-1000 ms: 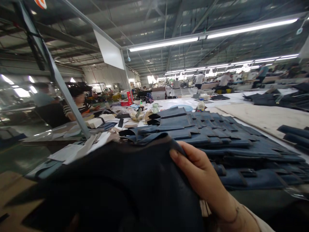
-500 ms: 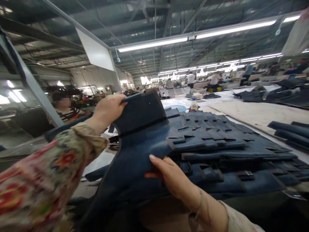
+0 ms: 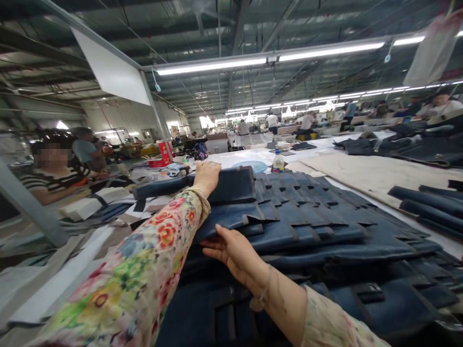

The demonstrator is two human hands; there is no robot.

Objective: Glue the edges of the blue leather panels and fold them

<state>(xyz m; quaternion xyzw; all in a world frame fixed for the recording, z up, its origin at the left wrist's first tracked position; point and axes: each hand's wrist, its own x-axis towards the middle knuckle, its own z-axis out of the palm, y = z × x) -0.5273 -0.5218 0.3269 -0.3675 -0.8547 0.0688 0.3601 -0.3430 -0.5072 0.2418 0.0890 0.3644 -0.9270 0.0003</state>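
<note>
A dark blue, leather-like panel [image 3: 231, 187] with a black band lies on overlapping rows of similar dark-edged blue pieces [image 3: 318, 217]. My left hand [image 3: 208, 177] is closed on the panel's far left corner, its fingertips partly hidden behind the edge. Lower down, my right hand [image 3: 235, 250] pinches the panel's near edge, thumb on top and fingers underneath. Part of the panel is covered by my left sleeve [image 3: 162, 236], which has a flower print.
Behind the pieces stand a bottle [image 3: 278, 161] and a light blue round dish [image 3: 253, 166]. Rolled blue pieces [image 3: 415, 205] lie at right on pale cloth [image 3: 361, 168]. A metal post [image 3: 29, 202] rises at left, near a seated co-worker [image 3: 54, 173].
The panel, held up before, has come down onto the rows of pieces. My left hand moved right and lower with it; my right hand shifted slightly left along its edge. The view has turned.
</note>
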